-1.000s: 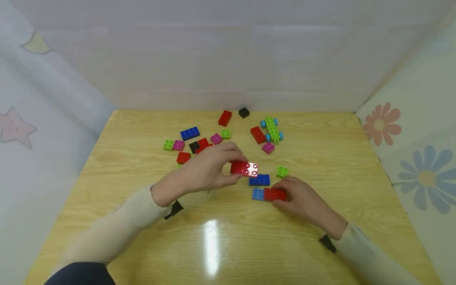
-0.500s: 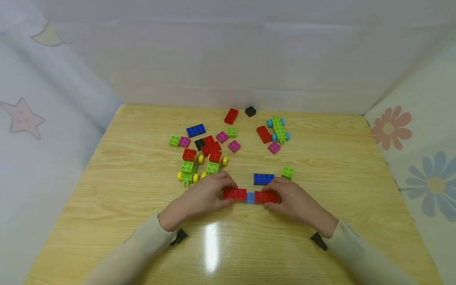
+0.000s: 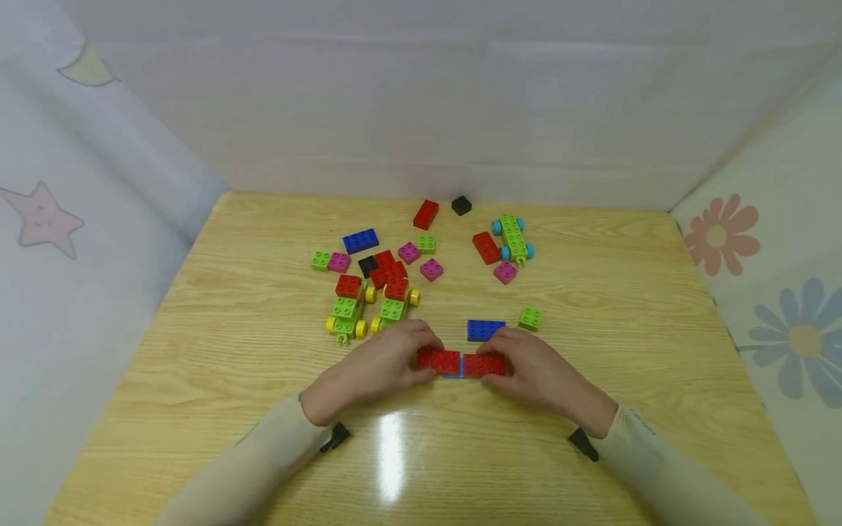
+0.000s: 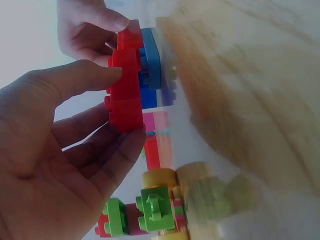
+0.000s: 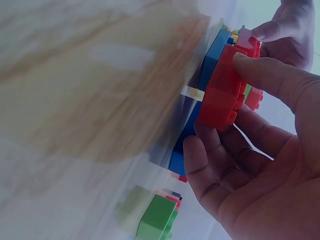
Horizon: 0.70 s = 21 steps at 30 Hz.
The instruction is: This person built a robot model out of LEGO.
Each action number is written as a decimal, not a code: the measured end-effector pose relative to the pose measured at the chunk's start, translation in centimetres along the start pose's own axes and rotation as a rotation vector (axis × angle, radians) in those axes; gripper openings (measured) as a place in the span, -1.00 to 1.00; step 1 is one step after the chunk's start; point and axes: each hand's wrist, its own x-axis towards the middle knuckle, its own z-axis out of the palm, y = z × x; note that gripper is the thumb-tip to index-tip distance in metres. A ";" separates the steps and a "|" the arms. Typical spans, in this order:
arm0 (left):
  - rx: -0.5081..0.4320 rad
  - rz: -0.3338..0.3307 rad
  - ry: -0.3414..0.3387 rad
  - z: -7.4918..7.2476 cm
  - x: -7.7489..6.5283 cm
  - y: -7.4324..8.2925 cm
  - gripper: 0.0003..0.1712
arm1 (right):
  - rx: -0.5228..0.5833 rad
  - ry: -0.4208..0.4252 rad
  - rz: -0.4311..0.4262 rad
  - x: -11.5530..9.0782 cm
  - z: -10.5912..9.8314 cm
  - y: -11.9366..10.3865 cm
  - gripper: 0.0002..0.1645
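In the head view my left hand [image 3: 397, 358] pinches a red toy building brick [image 3: 438, 361] between thumb and fingers. My right hand [image 3: 536, 372] pinches a second red brick [image 3: 484, 364] in line with it. Beneath both lies a light blue brick [image 4: 151, 59], mostly hidden from above. The left wrist view shows the left red brick close against the blue studs, its outer end jutting past them. From the right wrist the other red brick [image 5: 220, 90] sits over the blue one's opposite end. A dark blue brick [image 3: 486, 330] lies just behind on the table [image 3: 421, 453].
Two green toy cars with yellow wheels, one nearer the left [image 3: 346, 308] and one beside my left hand [image 3: 395, 307], stand among loose bricks. A green base with blue wheels [image 3: 513, 237] is at the back right. A green brick [image 3: 529, 318] lies beyond my right hand.
My left hand has brought its red brick down and right onto the light blue brick's end. My right hand has slid left with its bricks. The gap between the red bricks has narrowed.
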 end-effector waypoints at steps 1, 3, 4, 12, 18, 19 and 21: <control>0.003 0.008 -0.004 0.0 0.1 0.0 -0.66 | 0.001 0.001 -0.003 0.0 0.0 -0.1 -0.62; 0.014 0.019 -0.014 0.1 0.3 0.1 -0.65 | 0.004 0.003 -0.004 0.1 0.0 -0.2 -0.62; 0.019 0.022 -0.018 0.1 0.3 0.2 -0.65 | 0.003 0.007 -0.009 0.1 0.0 -0.3 -0.62; 0.042 0.017 -0.044 0.1 0.8 0.1 -0.64 | -0.002 0.009 -0.003 0.2 0.1 -0.5 -0.60; 0.038 0.022 -0.031 0.2 0.8 0.0 -0.65 | 0.000 -0.002 -0.001 0.6 0.2 -0.8 -0.56; 0.039 0.023 -0.027 0.3 0.8 -0.1 -0.66 | 0.005 -0.005 -0.002 0.7 0.2 -0.9 -0.56; 0.040 0.022 -0.023 0.4 0.7 -0.1 -0.67 | 0.013 -0.008 -0.010 1.0 0.4 -1.1 -0.57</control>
